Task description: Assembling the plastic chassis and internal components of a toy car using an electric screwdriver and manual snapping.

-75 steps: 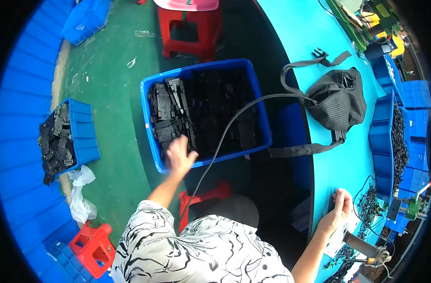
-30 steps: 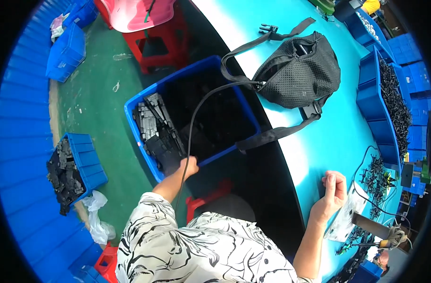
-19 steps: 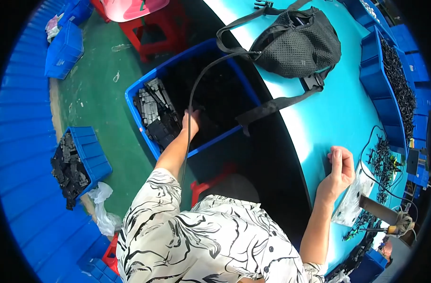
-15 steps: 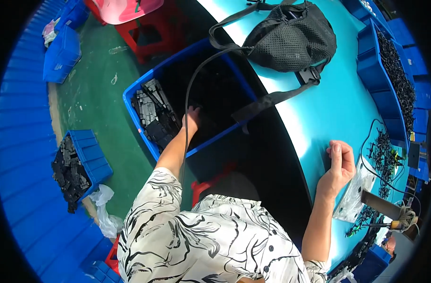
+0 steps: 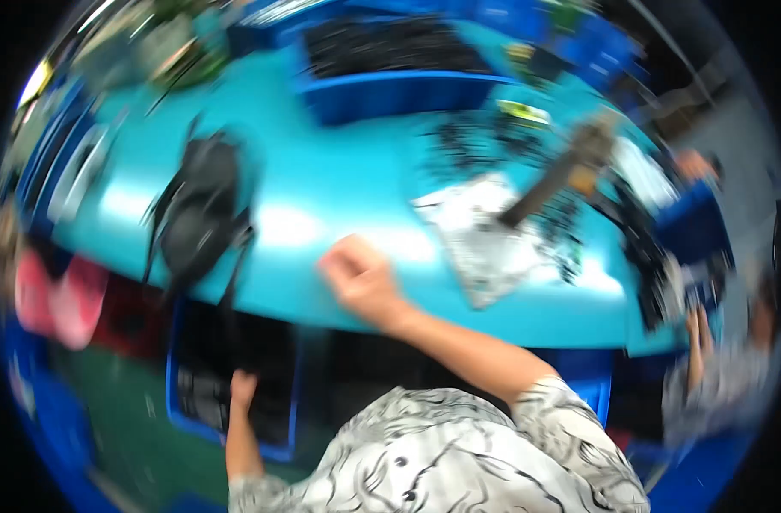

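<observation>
My left hand (image 5: 243, 389) reaches down into a blue bin (image 5: 293, 398) below the table's near edge. Flat dark and grey pieces (image 5: 201, 395) lie stacked in that bin, close to the hand. Its fingers are smeared by motion. Over the turquoise table (image 5: 305, 162), my right hand (image 5: 362, 280) is closed, the fingers curled in toward the thumb. Whatever it may hold is hidden. Farther right on the table lies a white plastic bag (image 5: 476, 239), apart from the right hand. A black mesh bag (image 5: 204, 201) with straps sits on the table's left part.
A blue crate (image 5: 399, 90) full of small black parts stands at the back. Loose black parts (image 5: 467, 145) are scattered before it. A brownish bar-like fixture (image 5: 553, 171) rises beside the white bag. Another person (image 5: 720, 376) works at far right. Pink chair (image 5: 61, 295) at left.
The view has swung to the right, so the table now spreads across the middle. My left hand stays in the bin; my right hand remains closed above the table. The picture is blurred.
</observation>
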A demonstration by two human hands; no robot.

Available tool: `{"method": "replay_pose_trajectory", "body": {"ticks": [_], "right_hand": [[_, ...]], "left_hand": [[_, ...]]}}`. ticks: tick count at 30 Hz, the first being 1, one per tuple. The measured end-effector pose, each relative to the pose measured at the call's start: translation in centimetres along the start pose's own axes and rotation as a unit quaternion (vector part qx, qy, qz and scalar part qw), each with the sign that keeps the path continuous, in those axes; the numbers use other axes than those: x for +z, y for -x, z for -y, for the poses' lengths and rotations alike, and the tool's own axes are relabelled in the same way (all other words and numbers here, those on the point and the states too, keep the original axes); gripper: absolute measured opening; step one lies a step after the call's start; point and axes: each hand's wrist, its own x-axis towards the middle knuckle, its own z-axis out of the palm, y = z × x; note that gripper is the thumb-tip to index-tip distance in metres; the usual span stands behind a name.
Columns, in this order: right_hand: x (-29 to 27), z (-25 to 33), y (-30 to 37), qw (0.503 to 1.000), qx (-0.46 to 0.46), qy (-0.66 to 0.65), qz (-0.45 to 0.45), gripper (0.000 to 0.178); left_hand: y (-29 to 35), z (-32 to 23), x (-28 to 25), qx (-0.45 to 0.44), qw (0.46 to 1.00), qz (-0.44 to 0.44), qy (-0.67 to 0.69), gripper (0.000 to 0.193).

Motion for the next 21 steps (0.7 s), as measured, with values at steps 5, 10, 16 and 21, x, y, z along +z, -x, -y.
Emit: {"method": "replay_pose_trajectory", "body": {"ticks": [5, 10, 16, 21], "right_hand": [[-4.3, 2.5, 3.9, 0.985, -0.138, -0.059, 0.082, 0.007], [-15.7, 2.5, 9.5, 0.966, -0.171, -0.03, 0.194, 0.005], [-35.6, -1.7, 11.5, 0.918, -0.028, 0.333, -0.213, 0.01], [-51.3, -2.9, 11.5, 0.671, 0.044, 0.674, -0.306, 0.052]], "left_hand": [[2.9, -5.5, -7.7, -0.094, 0.993, 0.018, 0.063, 0.006], [6.2, -11.2, -14.9, -0.173, 0.961, -0.166, 0.14, 0.033], [9.4, -22.7, -17.8, 0.022, 0.916, -0.33, 0.228, 0.023], [12.2, -37.1, -13.5, 0.137, 0.925, -0.328, 0.136, 0.023]]}}
